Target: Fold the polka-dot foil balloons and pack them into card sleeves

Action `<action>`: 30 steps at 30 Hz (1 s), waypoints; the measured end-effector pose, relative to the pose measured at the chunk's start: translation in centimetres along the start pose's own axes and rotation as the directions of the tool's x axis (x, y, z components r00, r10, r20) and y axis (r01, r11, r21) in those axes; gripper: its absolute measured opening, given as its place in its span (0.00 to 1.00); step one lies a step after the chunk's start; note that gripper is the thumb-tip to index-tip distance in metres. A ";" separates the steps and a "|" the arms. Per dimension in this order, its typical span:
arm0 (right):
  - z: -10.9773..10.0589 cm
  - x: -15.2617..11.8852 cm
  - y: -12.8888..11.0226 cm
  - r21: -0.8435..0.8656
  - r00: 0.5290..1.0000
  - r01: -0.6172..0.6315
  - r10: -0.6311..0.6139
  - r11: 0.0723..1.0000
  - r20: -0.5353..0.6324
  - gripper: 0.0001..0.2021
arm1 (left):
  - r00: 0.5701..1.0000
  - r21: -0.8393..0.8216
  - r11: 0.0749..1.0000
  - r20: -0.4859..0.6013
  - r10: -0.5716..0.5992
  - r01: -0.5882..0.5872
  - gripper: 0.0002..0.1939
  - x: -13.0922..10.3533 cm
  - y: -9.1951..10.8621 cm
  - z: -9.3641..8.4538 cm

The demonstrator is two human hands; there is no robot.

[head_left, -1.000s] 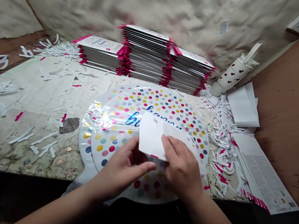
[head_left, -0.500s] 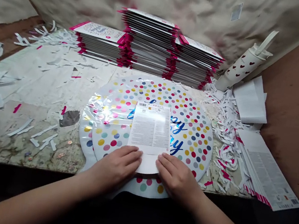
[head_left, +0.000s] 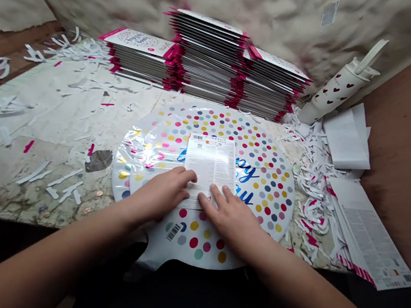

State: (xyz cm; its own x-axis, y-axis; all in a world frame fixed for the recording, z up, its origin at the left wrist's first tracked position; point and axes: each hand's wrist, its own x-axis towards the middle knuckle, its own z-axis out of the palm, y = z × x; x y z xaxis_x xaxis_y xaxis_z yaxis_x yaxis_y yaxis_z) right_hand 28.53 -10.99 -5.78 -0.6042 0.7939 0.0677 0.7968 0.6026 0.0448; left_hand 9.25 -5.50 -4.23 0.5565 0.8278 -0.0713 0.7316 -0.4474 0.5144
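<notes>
A printed card [head_left: 210, 157] lies on a stack of flat foil balloons [head_left: 278, 187] with coloured dots and blue lettering. The card's near end is now folded over, with a small red mark by the fold. My left hand [head_left: 166, 189] rests on the card's lower left, fingers bent, thumb and forefinger apart. My right hand [head_left: 229, 213] lies on the lower right of the card with its fingers spread. Below the card, the balloon's barcode [head_left: 173, 232] and neck [head_left: 150, 260] show at the table's front edge.
Stacks of pink-edged cards [head_left: 208, 65] stand at the back. A white tumbler with hearts [head_left: 336, 94] leans at the back right. Flat printed cards [head_left: 376, 240] lie at the right, beside paper scraps [head_left: 315, 193]. More paper strips [head_left: 65, 188] are scattered at left.
The card's near end has been folded up over its face, uncovering the balloon's barcode. Both hands have moved away from me, up onto the card, and my right fingers have spread.
</notes>
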 end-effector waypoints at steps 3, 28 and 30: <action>-0.7 0.5 -0.4 -0.115 0.998 -0.007 -0.001 0.993 -0.064 0.18 | 0.992 -0.154 0.988 -0.113 -0.048 0.031 0.07 -2.0 1.2 -0.3; -1.3 0.7 -0.7 0.462 0.832 0.263 0.044 0.847 -0.553 0.13 | 0.922 -0.935 0.124 0.294 -0.251 0.332 0.14 -3.3 2.8 2.0; -1.8 0.6 -0.5 0.556 0.831 0.229 0.137 0.799 -0.539 0.11 | 0.926 -0.938 0.140 0.274 -0.261 0.317 0.14 -3.1 2.7 2.0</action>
State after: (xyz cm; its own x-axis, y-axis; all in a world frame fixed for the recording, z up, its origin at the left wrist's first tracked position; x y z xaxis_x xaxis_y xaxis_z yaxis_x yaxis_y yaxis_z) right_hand 27.78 -11.02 -3.93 -0.3905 0.6985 0.5996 0.4950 0.7085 -0.5030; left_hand 10.30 -10.00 -4.32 0.4317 0.7906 -0.4343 -0.0903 0.5169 0.8512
